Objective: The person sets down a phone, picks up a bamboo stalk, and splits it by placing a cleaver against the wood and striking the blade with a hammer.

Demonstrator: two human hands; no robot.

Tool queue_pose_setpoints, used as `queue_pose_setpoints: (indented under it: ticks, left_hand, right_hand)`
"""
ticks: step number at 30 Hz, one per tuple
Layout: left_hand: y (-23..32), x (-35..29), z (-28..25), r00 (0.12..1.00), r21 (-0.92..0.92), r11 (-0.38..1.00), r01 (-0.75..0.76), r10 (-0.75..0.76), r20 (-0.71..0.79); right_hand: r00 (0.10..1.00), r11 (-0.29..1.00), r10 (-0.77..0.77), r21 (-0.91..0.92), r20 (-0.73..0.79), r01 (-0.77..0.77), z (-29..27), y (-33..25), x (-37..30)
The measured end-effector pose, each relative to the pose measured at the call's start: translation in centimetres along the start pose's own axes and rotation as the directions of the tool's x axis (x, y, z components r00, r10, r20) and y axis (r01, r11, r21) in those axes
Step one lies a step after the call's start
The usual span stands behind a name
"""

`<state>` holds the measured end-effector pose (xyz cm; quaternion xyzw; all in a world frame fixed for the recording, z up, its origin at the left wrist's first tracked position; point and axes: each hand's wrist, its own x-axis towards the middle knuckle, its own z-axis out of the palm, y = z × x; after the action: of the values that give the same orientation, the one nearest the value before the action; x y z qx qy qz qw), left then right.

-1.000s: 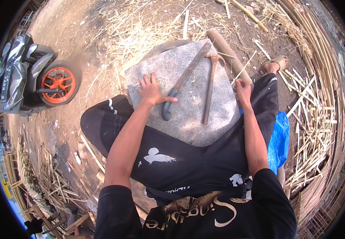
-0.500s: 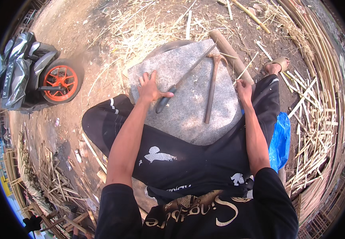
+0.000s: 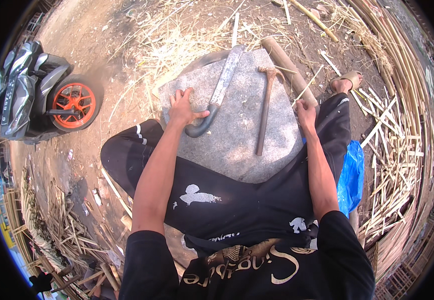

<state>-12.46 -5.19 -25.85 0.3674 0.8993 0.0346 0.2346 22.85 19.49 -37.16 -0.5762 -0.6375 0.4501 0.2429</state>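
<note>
Left thumb at the machete handle, hands well apart

A blue plastic sheet or bag (image 3: pixel 349 177) lies right of the right leg, any contents hidden. On the rough, angular grey stone slab (image 3: pixel 242 157), the left hand (image 3: pixel 183 109) spreads its fingers near the left edge, its thumb against the dark, curved handle of the machete (image 3: pixel 225 82). The blade's tip reaches the far edge. Bare stone separates it from a rusty hammer-like tool (image 3: pixel 264 112) lying rightward. The right hand (image 3: pixel 305 114) curls beside the right edge, near a round wooden log (image 3: pixel 283 62); whether it grips anything, I cannot tell.
</note>
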Motion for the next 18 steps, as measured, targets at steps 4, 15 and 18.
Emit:
queue_pose_setpoints:
  ticks: [4,15,18]
  left_hand:
    - [0.5,-0.2,0.5,0.999,0.055,0.998,0.032,-0.032,0.006]
    - [7.2,-3.7,0.5,0.956,0.048,0.979,0.198,-0.204,0.210]
    - [6.8,-4.3,0.7,0.970,-0.021,0.989,0.148,-0.141,0.198]
  right_hand:
    - [1.000,1.000,-0.014,0.001,-0.003,0.014,0.0,0.4,0.2]
    - [0.997,0.997,-0.059,0.051,-0.043,0.062,0.3,1.9,1.1]
    - [0.998,0.996,-0.060,0.057,-0.035,0.062,0.7,0.6,0.6]
